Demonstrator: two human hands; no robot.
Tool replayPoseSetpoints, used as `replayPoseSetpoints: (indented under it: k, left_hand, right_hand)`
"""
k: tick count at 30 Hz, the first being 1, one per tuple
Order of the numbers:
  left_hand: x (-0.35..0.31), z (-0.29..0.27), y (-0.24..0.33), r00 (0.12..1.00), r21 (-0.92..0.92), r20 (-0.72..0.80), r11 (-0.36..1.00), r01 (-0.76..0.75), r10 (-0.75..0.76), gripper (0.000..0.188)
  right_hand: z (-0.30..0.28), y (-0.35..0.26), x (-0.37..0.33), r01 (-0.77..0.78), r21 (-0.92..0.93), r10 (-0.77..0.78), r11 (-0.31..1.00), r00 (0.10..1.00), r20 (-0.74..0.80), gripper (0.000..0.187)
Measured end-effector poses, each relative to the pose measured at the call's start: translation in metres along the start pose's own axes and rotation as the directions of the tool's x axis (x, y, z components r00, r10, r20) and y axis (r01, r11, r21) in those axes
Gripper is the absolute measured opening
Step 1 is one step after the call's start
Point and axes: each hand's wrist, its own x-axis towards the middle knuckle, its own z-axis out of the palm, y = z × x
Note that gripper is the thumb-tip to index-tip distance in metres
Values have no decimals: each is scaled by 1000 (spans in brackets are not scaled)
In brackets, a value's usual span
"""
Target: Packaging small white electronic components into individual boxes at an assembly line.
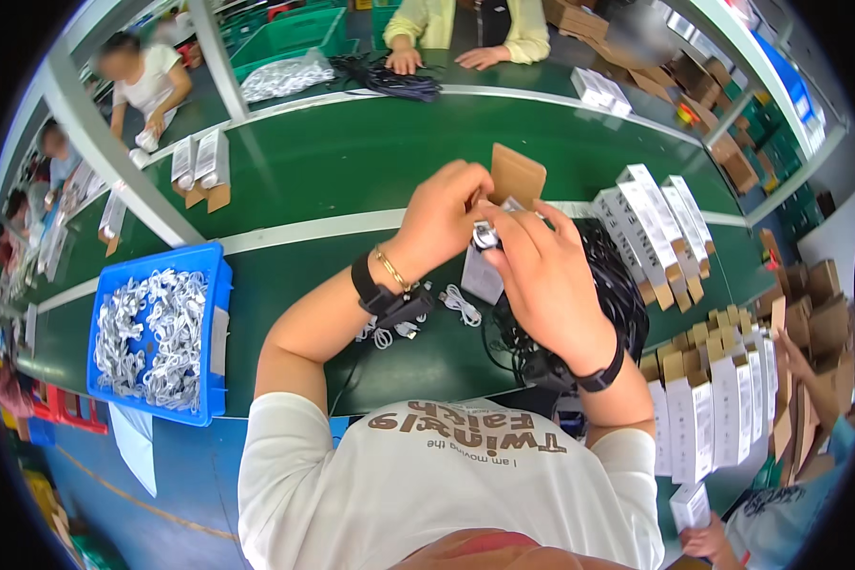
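My left hand [444, 211] has its fingers bent and pressed together at the mouth of a small white carton; what they pinch is hidden. My right hand [540, 269] curls over the white carton [483, 277], whose brown inner flap [519, 175] stands up beyond my fingers. Between the hands shows a small white item with a dark middle [484, 235], too small to name. Below the carton, a tied white cable [461, 306] lies on the green bench, with more white cables [389, 332] under my left forearm. Black cables [617, 285] are heaped beside my right hand.
A blue bin [217, 328] of coiled white cables stands at left. White cartons stand in rows at right [648, 223] and nearer right [698, 418]. Across the green conveyor [351, 152], a person in yellow sleeves rests both hands by black cables [389, 78]. Another person's hand [703, 541] holds a carton.
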Motion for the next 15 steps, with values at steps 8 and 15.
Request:
replayPoseSetpoints:
  k: [8,15]
  left_hand:
    - [-23,32,3,966,-372,185,923,-102,181,32]
    - [-38,52,1,964,-493,225,870,-14,143,55]
  right_hand:
    - [-17,40,-32,-165,105,143,981,971,194,28]
    - [-9,58,-34,-325,174,303,930,942,142,24]
